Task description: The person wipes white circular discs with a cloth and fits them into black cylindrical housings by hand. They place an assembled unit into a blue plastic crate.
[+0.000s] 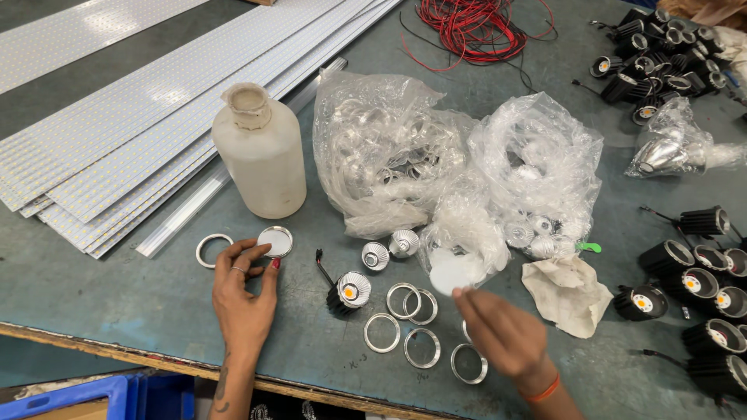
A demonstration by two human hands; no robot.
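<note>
Down on the grey-green worktop [93,288] we have both hands at work among small lamp parts. Our left hand [243,299] lies flat with the fingers spread, and thumb and forefinger pinch the edge of a ring with a frosted disc in it [275,241], which rests on the worktop just in front of the white plastic bottle [261,155]. An empty metal ring [213,250] lies just left of that hand, near its fingertips. Our right hand [502,334], with an orange band at the wrist, holds a round translucent white disc [454,271] at its fingertips, lifted slightly above the worktop and right beside the clear plastic bags of reflectors [436,163].

Between the hands lies a cluster of loose metal rings [408,319], some overlapping, one partly under our right hand. Just left of them sits a black finned lamp body with a yellow chip [348,292], tilted on its side, and above it two small silver reflectors [389,249] lie side by side. A crumpled cloth [568,292] lies to the right of our right hand. More black lamp bodies [700,288] crowd the right edge, long white strip panels [156,109] fill the upper left, and a tangle of red and black wire [475,27] lies at the top.
</note>
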